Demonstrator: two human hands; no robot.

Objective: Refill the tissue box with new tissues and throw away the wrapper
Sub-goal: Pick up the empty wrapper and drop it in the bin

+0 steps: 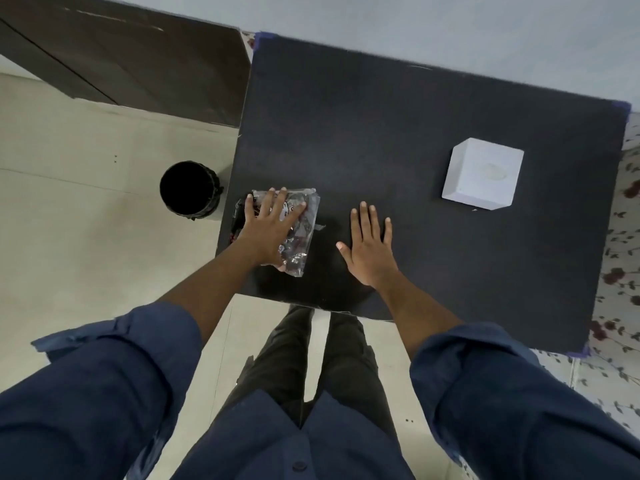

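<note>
A clear, shiny tissue wrapper (304, 233) with dark print lies near the front left corner of the black table (381, 133). My left hand (268, 230) rests flat on top of it, fingers spread. My right hand (370, 247) lies flat on the bare table just to the right of the wrapper, fingers apart, holding nothing. A white cube-shaped tissue box (483, 174) stands at the right side of the table, well away from both hands. I cannot tell whether the wrapper still holds tissues.
A black round bin (188, 190) stands on the tiled floor just left of the table's front left corner. A dark wooden cabinet (121, 60) is at the far left. A floral cloth (620, 271) shows along the table's right edge.
</note>
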